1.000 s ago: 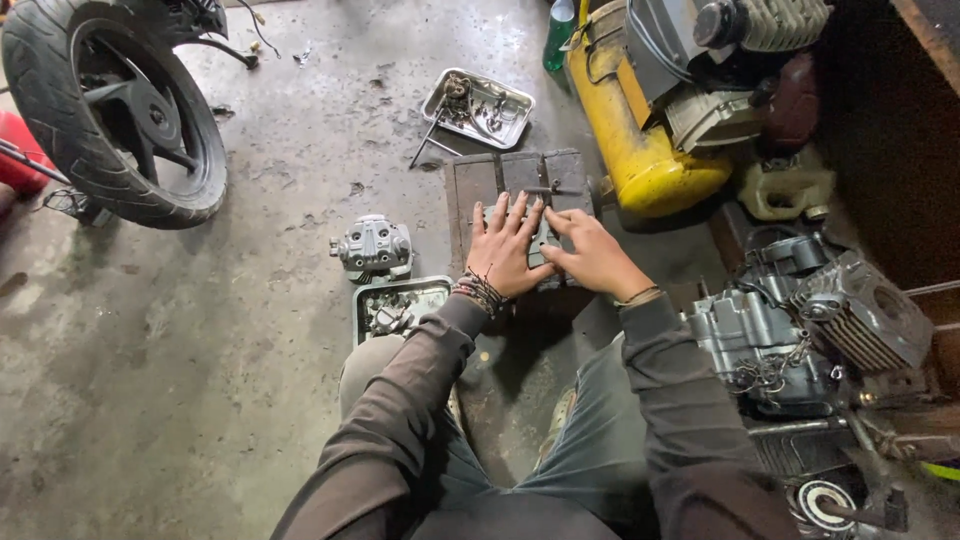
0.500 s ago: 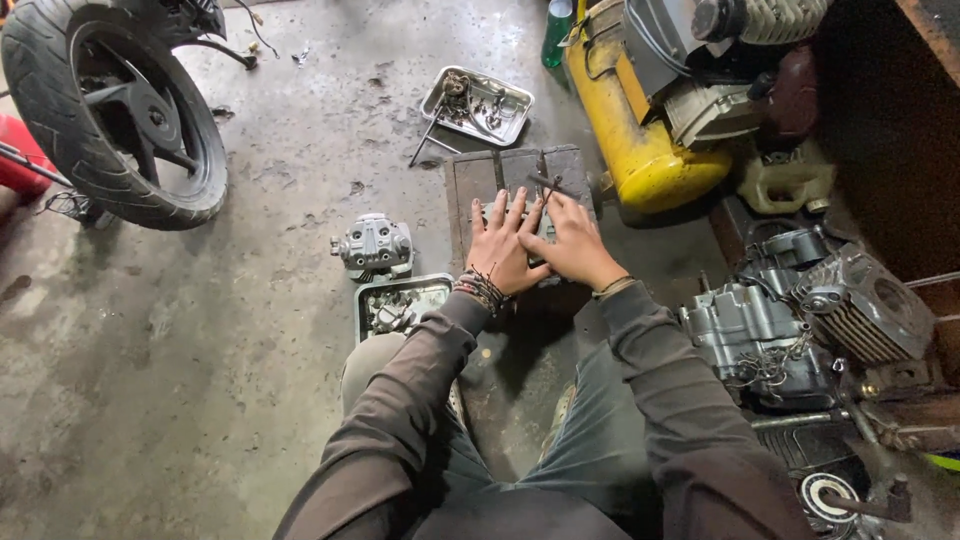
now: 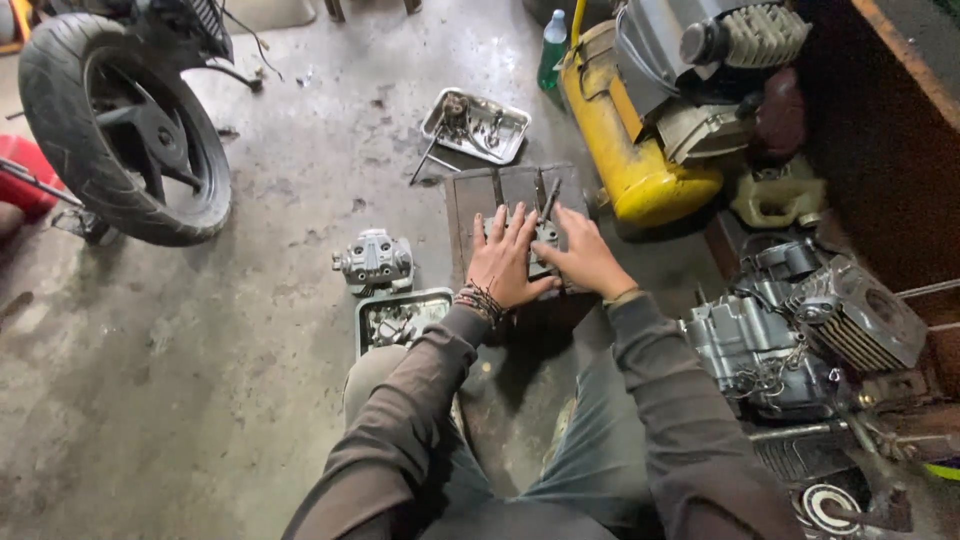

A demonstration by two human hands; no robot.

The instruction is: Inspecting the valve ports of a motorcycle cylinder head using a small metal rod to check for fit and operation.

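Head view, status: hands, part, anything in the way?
Left hand and right hand flat, pressing the metal engine part on the dark board. Tools just beyond the fingertips.

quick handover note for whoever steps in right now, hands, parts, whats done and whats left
Left hand: flat, fingers spread, pressing a small metal engine part onto the dark work board.
Right hand: flat on the same part from the right.
Nearby: cylinder head on the floor to the left, tray of small parts by the left knee, second metal tray beyond the board, engine block on the right.
Done: part seated on the board.
Left: not clear from this view.
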